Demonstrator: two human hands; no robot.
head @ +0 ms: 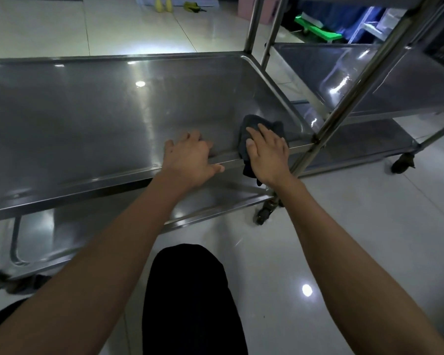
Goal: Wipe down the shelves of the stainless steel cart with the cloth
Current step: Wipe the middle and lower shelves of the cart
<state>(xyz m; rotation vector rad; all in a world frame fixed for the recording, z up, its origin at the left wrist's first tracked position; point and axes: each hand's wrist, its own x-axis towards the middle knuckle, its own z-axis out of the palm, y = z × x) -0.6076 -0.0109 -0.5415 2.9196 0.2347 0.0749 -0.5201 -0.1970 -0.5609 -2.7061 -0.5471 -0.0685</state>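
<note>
Slippage of the dark grey crumpled cloth (263,129) off the shelf edge is the main risk: part of it hangs over the raised front rim at centre right of the frame, and a stroke drawn toward the body could drag it over the lip to the glossy white tiled floor (356,226). A second risk is cart movement; the stainless steel cart (87,111) stands on black caster wheels (263,213), and hard lateral pressure could roll it into the second steel cart (408,80) at upper right, which stands just beside it. A third risk is incomplete coverage: the cloth sits in the near right corner of the middle shelf, so the broad left area could be missed, as could the lower shelf (87,226). The right hand (267,152) lies flat on top of the cloth, fingers straight and slightly spread, palm pressing down, with the wrist over the rim; nothing is pinched or clamped. The left hand (190,160) grips the front rim just left of the cloth, fingers curled over onto the shelf surface and thumb along the outer edge, apparently bracing the cart. Both forearms extend from the bottom of the frame, above a knee in black fabric (190,290).
</note>
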